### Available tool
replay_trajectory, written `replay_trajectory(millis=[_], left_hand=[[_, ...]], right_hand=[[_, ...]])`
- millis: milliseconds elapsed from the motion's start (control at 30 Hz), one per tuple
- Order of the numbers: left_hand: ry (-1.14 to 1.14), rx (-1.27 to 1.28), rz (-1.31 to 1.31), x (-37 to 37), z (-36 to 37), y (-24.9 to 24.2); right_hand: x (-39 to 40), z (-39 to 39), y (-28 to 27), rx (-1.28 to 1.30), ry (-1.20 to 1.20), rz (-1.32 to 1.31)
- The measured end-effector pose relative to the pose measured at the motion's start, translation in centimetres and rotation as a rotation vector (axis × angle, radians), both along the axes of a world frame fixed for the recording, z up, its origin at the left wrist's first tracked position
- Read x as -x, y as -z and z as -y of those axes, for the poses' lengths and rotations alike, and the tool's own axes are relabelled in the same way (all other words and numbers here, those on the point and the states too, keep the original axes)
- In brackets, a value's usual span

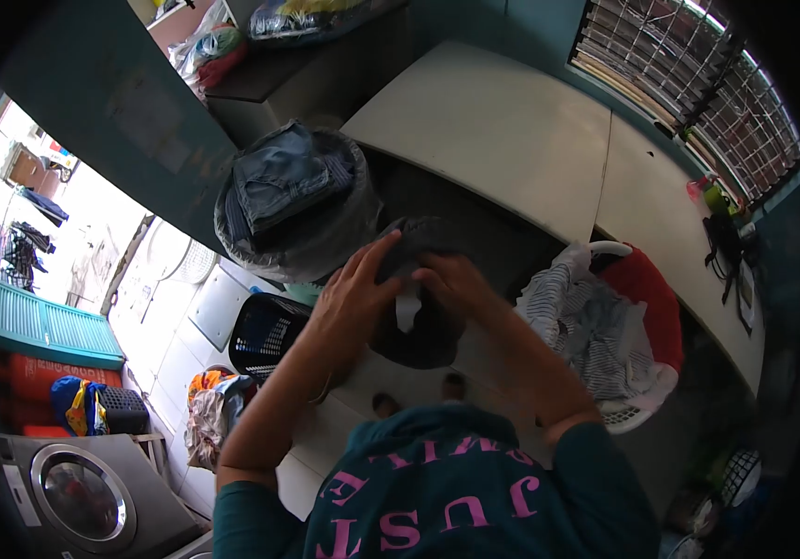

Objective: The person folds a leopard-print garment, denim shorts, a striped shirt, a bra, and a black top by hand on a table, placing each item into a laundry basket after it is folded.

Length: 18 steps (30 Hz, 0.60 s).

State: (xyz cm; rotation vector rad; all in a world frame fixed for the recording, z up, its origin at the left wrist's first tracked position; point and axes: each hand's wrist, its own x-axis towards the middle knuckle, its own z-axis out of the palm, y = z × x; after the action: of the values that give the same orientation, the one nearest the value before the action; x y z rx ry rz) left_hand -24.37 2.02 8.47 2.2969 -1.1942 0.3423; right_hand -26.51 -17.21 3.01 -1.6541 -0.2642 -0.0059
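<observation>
A dark garment (419,345) hangs bunched in front of my body, with a pale patch showing through its middle. My left hand (359,287) is on its left side, fingers bent over the upper edge and thumb toward the middle. From the right, my right hand (456,283) grips the same cloth, thumb and fingers closed on it. Just beyond my left hand stands a large grey bag (363,186) with folded jeans (290,182) on top. A white laundry basket (625,415) heaped with striped and red clothes is to the right of my right hand.
A long pale table (502,130) runs along the back wall beneath a louvred window. At left are a black basket (265,334), a pile of clothes (214,415) and a front-loading washing machine (93,498). A bright doorway (79,233) opens at far left.
</observation>
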Motion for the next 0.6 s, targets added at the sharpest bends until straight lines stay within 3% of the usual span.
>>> replay_trajectory(millis=[67,100,133,200,333,400,433,500,533,567,600], left_hand=[[0.101,-0.278,0.012,-0.8,-1.9,-0.8],[0.079,-0.315,0.007,-1.5,-3.0,-0.3],[0.073,-0.317,0.013,-2.2,-4.1,-0.1],[-0.099,-0.386,-0.260,-3.4,-6.1,0.0],[0.020,-0.351,-0.402,-4.6,-8.0,0.2],[-0.017,-0.380,-0.442,-4.4,-8.1,-0.2],[-0.016,-0.377,-0.438,-4.6,-8.2,-0.3],[-0.052,-0.556,-0.229,-6.5,-8.4,-0.6],[0.009,-0.554,0.040,-8.7,-9.5,0.2],[-0.293,-0.408,0.019,-7.5,-8.1,-3.2],[-0.372,-0.299,0.237,-7.4,-7.6,-5.2]], right_hand=[[-0.4,2.1,-1.3,0.896,-0.071,0.461],[-1.0,3.0,-1.3,0.969,-0.161,0.735],[-0.3,3.7,-1.1,0.967,-0.160,0.744],[1.2,4.9,-1.0,1.300,-0.385,0.469],[0.6,6.5,-2.9,1.374,-0.486,0.703],[-0.5,7.3,-4.5,1.473,-0.259,1.007],[-1.4,8.1,-4.0,1.465,-0.216,0.930],[-3.4,8.8,-5.3,1.492,-0.120,0.908],[-4.3,8.8,-6.2,1.502,-0.076,0.887],[-4.8,8.7,-8.1,1.498,0.067,0.954],[-4.8,8.5,-10.7,1.486,0.209,1.021]])
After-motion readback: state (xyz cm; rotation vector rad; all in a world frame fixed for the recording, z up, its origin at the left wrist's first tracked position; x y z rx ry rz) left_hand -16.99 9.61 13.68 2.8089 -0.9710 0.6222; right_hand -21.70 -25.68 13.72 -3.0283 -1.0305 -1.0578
